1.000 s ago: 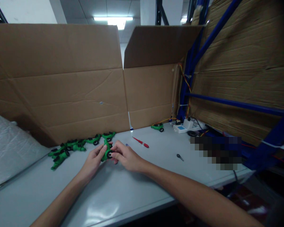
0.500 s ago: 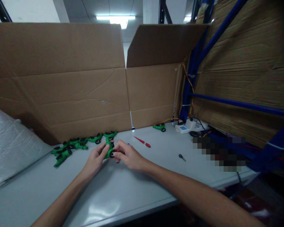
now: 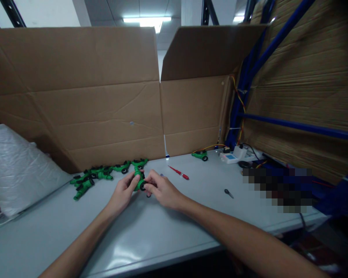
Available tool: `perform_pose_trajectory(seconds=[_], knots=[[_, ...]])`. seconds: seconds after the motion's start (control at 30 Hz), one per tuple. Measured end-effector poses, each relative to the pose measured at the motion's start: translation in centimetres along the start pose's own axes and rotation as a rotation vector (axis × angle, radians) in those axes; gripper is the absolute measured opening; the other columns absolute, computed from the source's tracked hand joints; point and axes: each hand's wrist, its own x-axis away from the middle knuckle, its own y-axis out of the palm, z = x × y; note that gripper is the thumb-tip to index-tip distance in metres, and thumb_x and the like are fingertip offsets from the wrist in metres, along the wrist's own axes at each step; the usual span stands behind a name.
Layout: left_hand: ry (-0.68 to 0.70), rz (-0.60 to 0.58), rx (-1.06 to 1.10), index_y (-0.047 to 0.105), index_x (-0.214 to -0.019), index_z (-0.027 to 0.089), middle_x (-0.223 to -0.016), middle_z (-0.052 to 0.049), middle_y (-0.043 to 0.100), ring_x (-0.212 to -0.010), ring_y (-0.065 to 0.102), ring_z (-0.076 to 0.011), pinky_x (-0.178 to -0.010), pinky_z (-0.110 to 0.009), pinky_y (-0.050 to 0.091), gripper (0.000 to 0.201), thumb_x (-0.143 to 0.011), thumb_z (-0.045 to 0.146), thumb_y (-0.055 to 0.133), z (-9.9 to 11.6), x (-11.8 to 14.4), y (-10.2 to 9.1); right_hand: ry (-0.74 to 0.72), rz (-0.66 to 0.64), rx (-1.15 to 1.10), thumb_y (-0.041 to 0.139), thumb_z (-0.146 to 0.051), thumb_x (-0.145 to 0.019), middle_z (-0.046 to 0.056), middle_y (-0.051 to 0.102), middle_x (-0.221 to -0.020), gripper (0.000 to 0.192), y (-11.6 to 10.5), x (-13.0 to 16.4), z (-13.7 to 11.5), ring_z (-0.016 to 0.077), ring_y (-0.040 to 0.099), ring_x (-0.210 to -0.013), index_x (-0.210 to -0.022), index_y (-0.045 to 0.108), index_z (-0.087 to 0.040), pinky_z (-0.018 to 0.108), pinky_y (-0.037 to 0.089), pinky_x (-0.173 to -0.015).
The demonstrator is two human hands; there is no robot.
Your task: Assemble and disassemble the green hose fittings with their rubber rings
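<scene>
A green toy vehicle with black wheels point(image 3: 138, 178) is held just above the table, near the middle of the head view. My left hand point(image 3: 125, 189) is closed round its left side, thumb on the green body. My right hand point(image 3: 161, 188) pinches at the black wheel on the toy's near right side; its fingertips hide part of that wheel. Beyond the left hand lie several similar green toys point(image 3: 84, 188), bunched together near the cardboard. Right of my hands a red screwdriver point(image 3: 179, 173) rests on the table.
A cardboard wall point(image 3: 104, 108) stands along the back. On the left is a white sack point(image 3: 23, 170). Another green toy point(image 3: 201, 155), a power strip point(image 3: 230, 157) and a small dark-headed tool point(image 3: 229, 193) lie to the right, near a blue metal frame point(image 3: 295, 125).
The view has turned slightly left, so the whole scene sits a little farther right. Both hands keep the same hold on the green toy.
</scene>
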Motion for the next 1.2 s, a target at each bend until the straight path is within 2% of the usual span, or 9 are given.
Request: perform_pose_trajectory(seconds=[0.23, 0.33, 0.43, 0.6, 0.77, 0.87, 1.07, 1.2], knots=[[0.023, -0.001, -0.009, 0.073, -0.115, 0.015, -0.097, -0.005, 0.073, -0.09, 0.063, -0.0216, -0.08, -0.027, 0.052, 0.048, -0.095, 0.058, 0.065, 0.4, 0.1, 0.2, -0.002, -0.003, 0.012, 0.059, -0.034, -0.1, 0.0, 0.068, -0.09, 0.012, -0.1, 0.1, -0.2, 0.0159, 0.065, -0.073, -0.097, 0.053, -0.024, 0.029, 0.052, -0.072], [-0.005, 0.0, 0.022, 0.073, -0.118, 0.015, -0.102, -0.007, 0.074, -0.092, 0.063, -0.0225, -0.079, -0.027, 0.052, 0.053, -0.094, 0.062, 0.065, 0.3, 0.1, 0.3, -0.005, 0.015, 0.017, 0.06, -0.035, -0.1, -0.001, 0.067, -0.087, 0.014, 0.0, 0.2, -0.4, 0.0155, 0.064, -0.07, -0.096, 0.052, -0.024, 0.029, 0.051, -0.069], [-0.063, -0.007, 0.088, 0.074, -0.116, 0.014, -0.095, -0.006, 0.074, -0.084, 0.063, -0.0204, -0.072, -0.026, 0.051, 0.057, -0.092, 0.065, 0.065, -0.1, 0.1, 0.5, -0.009, 0.03, -0.006, 0.059, -0.037, -0.1, -0.001, 0.068, -0.085, 0.015, 0.2, 0.2, -0.6, 0.0152, 0.064, -0.069, -0.098, 0.053, -0.024, 0.028, 0.05, -0.068], [-0.146, -0.034, 0.273, 0.074, -0.112, 0.013, -0.085, -0.006, 0.072, -0.073, 0.061, -0.0172, -0.067, -0.025, 0.049, 0.06, -0.09, 0.068, 0.067, -1.1, -0.2, 0.8, -0.005, 0.068, -0.14, 0.063, -0.044, -0.099, -0.002, 0.068, -0.082, 0.023, 0.6, -0.2, -0.4, 0.0153, 0.065, -0.069, -0.102, 0.054, -0.023, 0.028, 0.051, -0.065], [-0.193, -0.056, 0.428, 0.072, -0.114, 0.012, -0.085, -0.007, 0.07, -0.072, 0.06, -0.0163, -0.065, -0.025, 0.048, 0.055, -0.093, 0.062, 0.068, -0.9, -0.1, 1.2, 0.031, 0.053, -0.329, 0.068, -0.048, -0.094, -0.001, 0.068, -0.081, 0.03, 0.7, -0.6, -0.3, 0.0146, 0.063, -0.066, -0.101, 0.054, -0.022, 0.028, 0.051, -0.062], [-0.192, -0.055, 0.401, 0.072, -0.112, 0.013, -0.083, -0.006, 0.07, -0.071, 0.06, -0.0163, -0.067, -0.025, 0.049, 0.054, -0.093, 0.063, 0.067, -0.7, 0.0, 1.2, 0.054, 0.06, -0.353, 0.07, -0.048, -0.091, -0.002, 0.068, -0.079, 0.033, 0.7, -0.6, -0.3, 0.014, 0.063, -0.062, -0.103, 0.054, -0.022, 0.028, 0.051, -0.061], [-0.107, 0.012, 0.176, 0.072, -0.099, 0.015, -0.078, -0.002, 0.067, -0.072, 0.059, -0.0162, -0.066, -0.023, 0.046, 0.05, -0.092, 0.064, 0.067, -1.1, -0.1, 0.6, 0.156, 0.047, -0.375, 0.071, -0.05, -0.089, -0.003, 0.069, -0.075, 0.04, 0.7, -0.7, -0.2, 0.0145, 0.065, -0.06, -0.11, 0.051, -0.023, 0.028, 0.052, -0.062], [-0.048, 0.044, 0.064, 0.073, -0.101, 0.016, -0.085, -0.002, 0.07, -0.078, 0.061, -0.0172, -0.071, -0.024, 0.047, 0.048, -0.093, 0.063, 0.067, -0.8, -0.2, 0.2, 0.195, 0.029, -0.391, 0.073, -0.052, -0.088, -0.003, 0.069, -0.077, 0.043, 0.8, -0.8, 0.1, 0.0143, 0.066, -0.059, -0.111, 0.05, -0.024, 0.028, 0.053, -0.062]])
